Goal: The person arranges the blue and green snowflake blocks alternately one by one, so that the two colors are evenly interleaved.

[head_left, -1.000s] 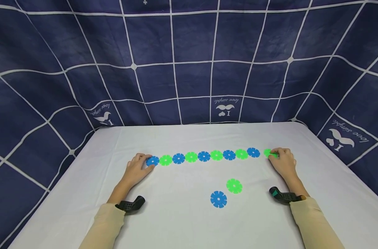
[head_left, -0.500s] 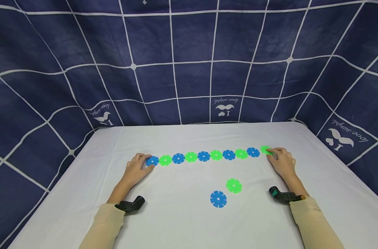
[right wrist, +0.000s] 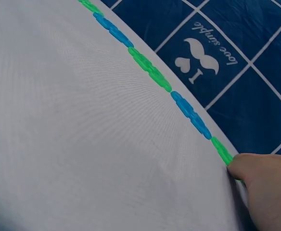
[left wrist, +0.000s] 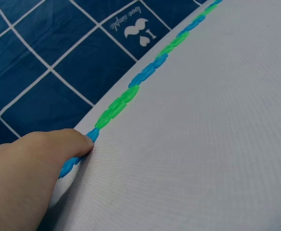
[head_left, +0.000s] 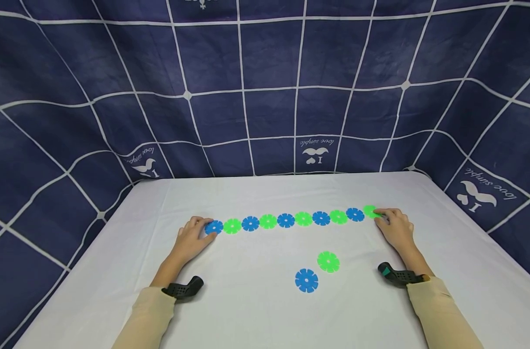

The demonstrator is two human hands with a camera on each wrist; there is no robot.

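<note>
A row of flat plastic snowflake discs, blue and green by turns, runs across the white table. At its left end is a blue snowflake disc; my left hand holds it between thumb and fingers. In the left wrist view the thumb lies at that disc's near edge. A green snowflake disc forms the right end, beside a blue disc. My right hand pinches it, covering its right part. The right wrist view shows the green disc meeting the blue one, with the right thumb on it.
Nearer to me lie a loose green disc and a loose blue disc, apart from the row. A dark blue checked cloth hangs behind and beside the white table.
My right hand has slid the green disc left, closing the gap to the blue disc at the row's end. The left hand stays at the left end.
</note>
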